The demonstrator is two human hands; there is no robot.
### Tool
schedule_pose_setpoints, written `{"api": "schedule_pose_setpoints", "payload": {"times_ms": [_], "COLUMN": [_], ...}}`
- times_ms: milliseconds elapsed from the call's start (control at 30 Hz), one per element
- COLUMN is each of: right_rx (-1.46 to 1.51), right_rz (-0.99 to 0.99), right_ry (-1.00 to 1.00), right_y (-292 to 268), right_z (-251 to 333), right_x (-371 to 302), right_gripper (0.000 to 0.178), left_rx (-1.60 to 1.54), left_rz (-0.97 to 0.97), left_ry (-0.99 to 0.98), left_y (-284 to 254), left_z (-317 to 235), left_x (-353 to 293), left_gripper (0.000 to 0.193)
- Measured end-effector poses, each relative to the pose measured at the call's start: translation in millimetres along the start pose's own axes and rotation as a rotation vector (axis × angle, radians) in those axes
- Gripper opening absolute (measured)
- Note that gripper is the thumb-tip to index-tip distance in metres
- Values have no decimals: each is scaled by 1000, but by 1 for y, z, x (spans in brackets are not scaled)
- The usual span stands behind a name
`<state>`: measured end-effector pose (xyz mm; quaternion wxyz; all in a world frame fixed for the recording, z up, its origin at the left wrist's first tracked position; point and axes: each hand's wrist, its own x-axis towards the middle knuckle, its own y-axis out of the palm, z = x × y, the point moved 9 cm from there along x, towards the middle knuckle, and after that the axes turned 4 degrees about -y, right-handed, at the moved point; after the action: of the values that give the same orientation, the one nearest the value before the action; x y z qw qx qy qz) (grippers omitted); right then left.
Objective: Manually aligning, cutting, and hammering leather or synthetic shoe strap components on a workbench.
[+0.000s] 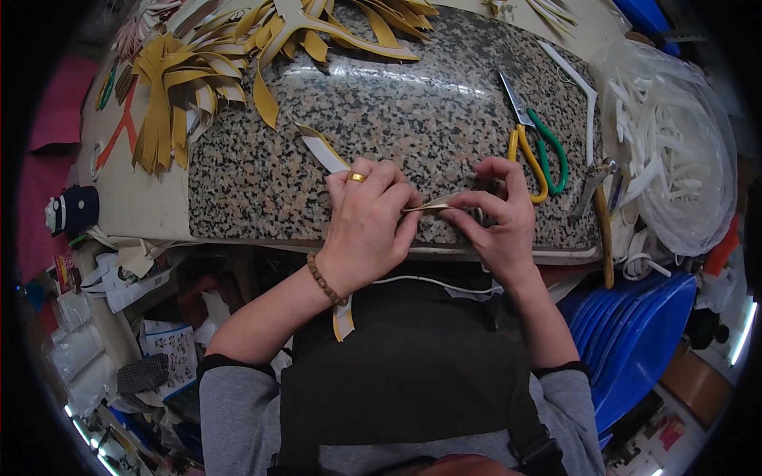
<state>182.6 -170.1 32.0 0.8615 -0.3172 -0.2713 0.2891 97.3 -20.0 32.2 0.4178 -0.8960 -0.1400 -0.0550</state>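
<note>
My left hand (371, 210) is closed, its thumb and fingers pinching a mustard-yellow strip with white backing (324, 151). The strip's far end juts out past my knuckles on the granite slab (429, 87). Between the hands a narrow pale fold of the strip shows, and my right hand (506, 218) pinches its right end between thumb and forefinger. The other right fingers are curled loosely above. A similar strip end (343, 321) hangs below my left wrist; my hand hides whether it is the same piece. Scissors with yellow and green handles (536, 155) lie right of my right hand.
Bundles of yellow strips (171, 95) lie at the far left. A clear bag of white strips (671, 143) bulges at the right, beside a hammer (603, 214) with a wooden handle. Stacked blue plastic items (635, 341) stand below the table's right edge. A dark pincushion-like object (79, 208) sits left.
</note>
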Motion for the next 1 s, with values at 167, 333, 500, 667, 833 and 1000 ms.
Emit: {"api": "schedule_pose_setpoints", "payload": {"times_ms": [167, 333, 500, 667, 833, 1000], "right_rx": [47, 69, 95, 128, 158, 175], "right_rz": [-17, -11, -30, -41, -52, -19], "right_ry": [44, 34, 26, 65, 89, 99], "right_y": [-6, -3, -3, -5, -4, -2], "right_z": [-7, -11, -11, -13, -16, -17], "right_x": [0, -2, -4, -7, -6, -7], "right_gripper": [23, 23, 23, 22, 20, 23], "left_rx": [-53, -13, 5, -49, -34, -23], "left_rz": [34, 20, 22, 95, 73, 102], "left_ry": [-16, -1, 25, -7, 18, 34], "left_y": [6, 3, 9, 16, 15, 19], "left_z": [4, -5, -10, -4, -11, -17], "left_x": [0, 6, 13, 13, 16, 21], "left_gripper": [17, 17, 17, 15, 14, 14]}}
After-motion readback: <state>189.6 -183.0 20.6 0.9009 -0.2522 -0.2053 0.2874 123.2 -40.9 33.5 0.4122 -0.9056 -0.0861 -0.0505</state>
